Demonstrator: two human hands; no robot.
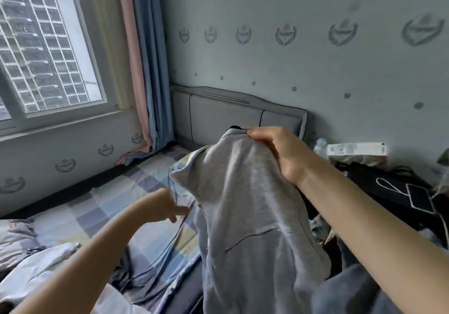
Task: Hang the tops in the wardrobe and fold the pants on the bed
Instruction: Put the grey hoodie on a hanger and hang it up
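Note:
A light grey top (245,199) with a curved front pocket seam hangs in the air over the bed (104,206). My right hand (279,153) pinches its upper edge and holds it up. A small dark piece shows at that top edge, just left of my thumb. My left hand (167,206) is lower, at the garment's left edge, where its fingers pinch a thin dark cord or seam. The lower part of the top drapes down toward me and hides the bed behind it. No wardrobe is in view.
The bed has a checked sheet and a grey padded headboard (226,116). More clothes (38,262) lie crumpled at the lower left. A dark surface at the right carries a phone (420,200), a cable and a white box (356,148). A window (46,46) and curtains (143,70) stand at the left.

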